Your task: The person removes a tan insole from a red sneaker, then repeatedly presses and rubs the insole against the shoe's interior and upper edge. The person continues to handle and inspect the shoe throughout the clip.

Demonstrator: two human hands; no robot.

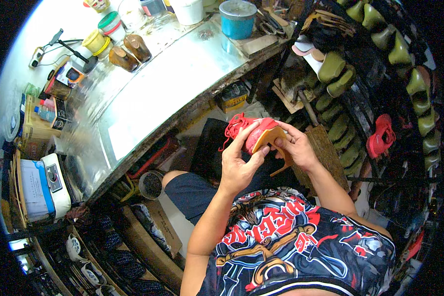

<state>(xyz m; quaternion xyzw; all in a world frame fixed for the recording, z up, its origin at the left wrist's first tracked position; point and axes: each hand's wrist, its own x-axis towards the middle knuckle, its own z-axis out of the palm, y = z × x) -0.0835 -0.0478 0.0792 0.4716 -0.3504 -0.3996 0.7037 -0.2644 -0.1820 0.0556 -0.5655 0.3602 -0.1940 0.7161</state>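
Above my lap I hold a red lace-up shoe (261, 125) with its underside turned toward me. My left hand (241, 160) closes round one end of it, the thumb pressing at the sole's edge. A tan sole (270, 137) lies along the shoe's bottom; its other end hangs down as a thin curved strip. My right hand (298, 148) grips the sole and the shoe's far side, with the thumb on the tan face. Whether the sole is stuck down under my fingers is hidden. Loose red laces (236, 126) dangle at the left.
A metal-topped bench (153, 84) curves across the front with brown shoe lasts (136, 47) and a blue bucket (238, 24). Olive lasts (332, 67) fill racks at right, beside another red shoe (380, 138). A wooden block (323, 158) stands near my right forearm. Shelves of shoes (91, 271) are lower left.
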